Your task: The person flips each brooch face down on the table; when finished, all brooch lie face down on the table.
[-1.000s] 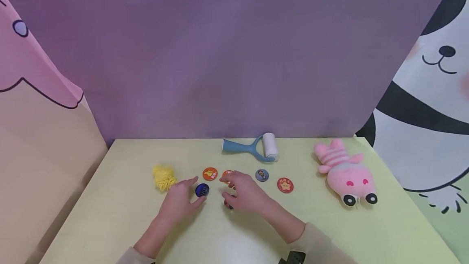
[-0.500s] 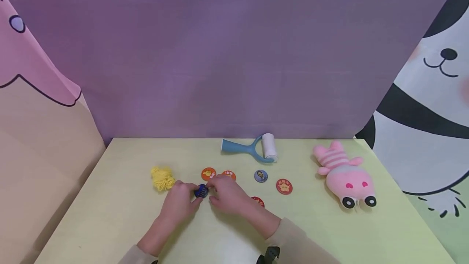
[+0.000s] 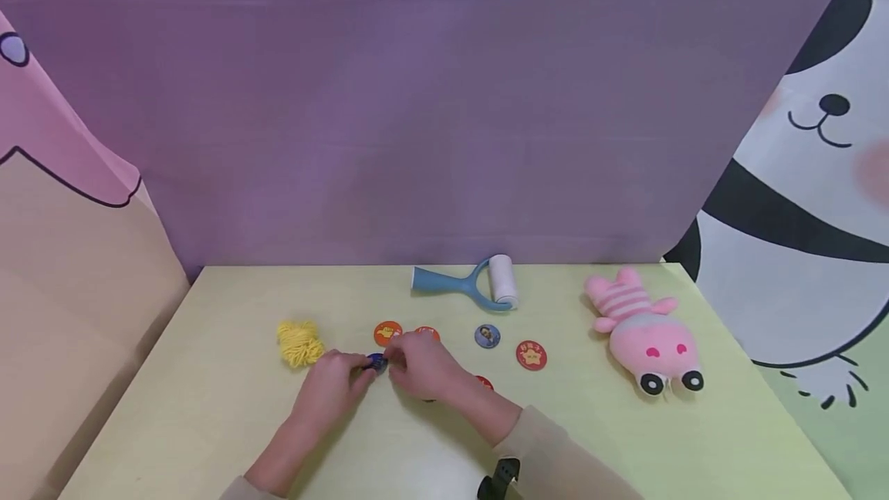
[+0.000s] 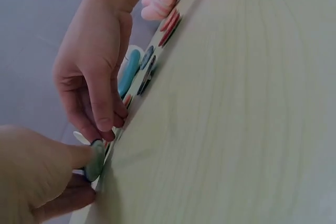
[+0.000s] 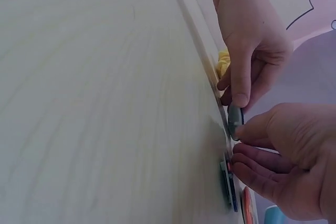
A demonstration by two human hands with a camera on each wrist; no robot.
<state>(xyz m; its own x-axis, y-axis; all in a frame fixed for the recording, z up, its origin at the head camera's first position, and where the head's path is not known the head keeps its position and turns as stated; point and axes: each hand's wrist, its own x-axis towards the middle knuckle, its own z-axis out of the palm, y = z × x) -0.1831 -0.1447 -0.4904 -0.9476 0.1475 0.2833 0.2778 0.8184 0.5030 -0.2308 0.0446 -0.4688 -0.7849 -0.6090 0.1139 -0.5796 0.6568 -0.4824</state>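
While the pale table (image 3: 174, 407) spreads beneath, a pink plush toy (image 3: 649, 342) lies near its right edge and a blue-handled roller (image 3: 461, 284) near the far edge. Yellow yarn (image 3: 300, 344) sits just beyond the left hand (image 3: 326, 386), whose thumb and fingers pinch a dark blue badge (image 3: 377, 362); the right hand (image 3: 422, 365) pinches its opposite edge. Beyond them lies an orange badge (image 3: 387, 332); a red star badge (image 3: 531, 355) lies farther right.

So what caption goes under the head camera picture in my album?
Left hand and right hand hold a blue badge; yellow yarn and a pink plush toy share the table.
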